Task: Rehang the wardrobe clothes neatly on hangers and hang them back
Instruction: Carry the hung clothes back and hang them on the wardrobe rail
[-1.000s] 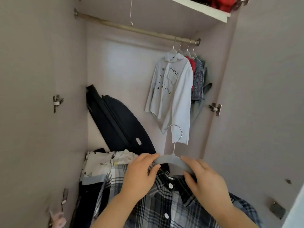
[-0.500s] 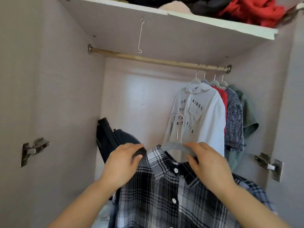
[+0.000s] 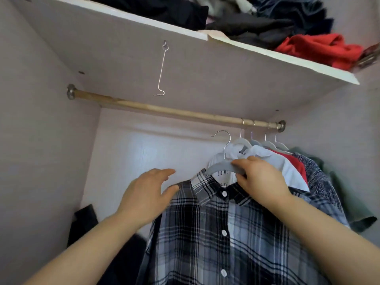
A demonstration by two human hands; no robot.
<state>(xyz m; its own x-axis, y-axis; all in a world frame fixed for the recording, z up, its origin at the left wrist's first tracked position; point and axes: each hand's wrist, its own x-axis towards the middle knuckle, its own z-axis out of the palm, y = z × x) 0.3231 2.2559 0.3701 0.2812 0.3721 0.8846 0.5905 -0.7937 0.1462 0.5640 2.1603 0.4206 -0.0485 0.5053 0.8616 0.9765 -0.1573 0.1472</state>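
Head view: right hand (image 3: 261, 182) grips grey hanger (image 3: 222, 167), left hand (image 3: 146, 194) loose by plaid shirt (image 3: 205, 233).

Wardrobe rod (image 3: 164, 110): bare along left and middle; four hung garments (image 3: 287, 161) crowd right end; wire hook (image 3: 161, 75) dangles above.

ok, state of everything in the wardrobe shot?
plaid shirt: buttoned, on grey hanger, not yet hung
grey hanger: gripped by right hand, hook below rail
left hand: open, beside shirt's shoulder
rail: four hangers at right end
white shirt: hanging on rail
shelf: piled with loose clothes
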